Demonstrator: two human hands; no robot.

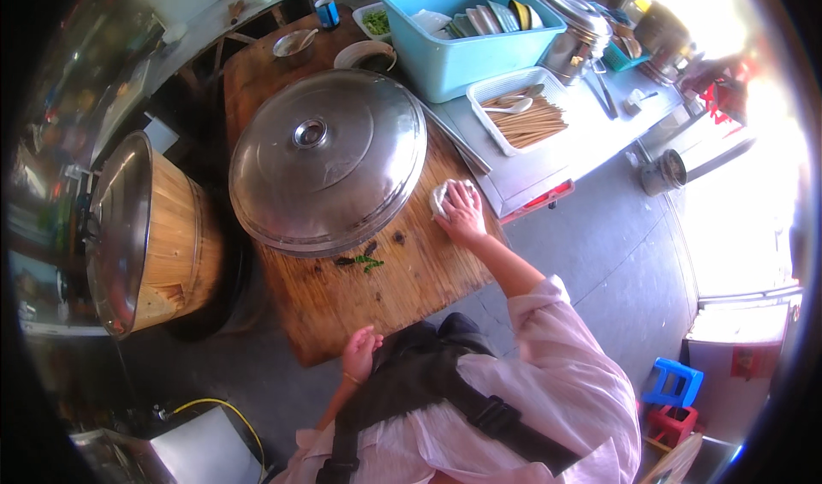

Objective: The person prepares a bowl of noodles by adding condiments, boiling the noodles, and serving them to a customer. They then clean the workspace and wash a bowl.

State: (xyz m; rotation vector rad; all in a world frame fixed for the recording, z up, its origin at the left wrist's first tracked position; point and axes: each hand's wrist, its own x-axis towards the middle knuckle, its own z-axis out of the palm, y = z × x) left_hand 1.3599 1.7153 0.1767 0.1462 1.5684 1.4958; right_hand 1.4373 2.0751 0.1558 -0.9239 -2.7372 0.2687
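My right hand (463,213) presses a white cloth (440,200) onto the wooden tabletop (417,272), near its right edge. Just off the table's front edge, my left hand (361,351) hangs with its fingers loosely curled, and no object shows in it. A large round metal lid (340,163) covers the middle of the table; what lies beneath it is hidden. In front of the lid lie some green vegetable scraps (368,263), with small dark bits beside them.
Left of the table stands a lidded wooden steamer barrel (170,246). On the metal counter (546,169) are a blue tub (449,66) of dishes, a white basket (478,108) with chopsticks and spoons, and a metal pot (568,50). A sauce bottle (326,10) and bowls (294,48) sit farther back.
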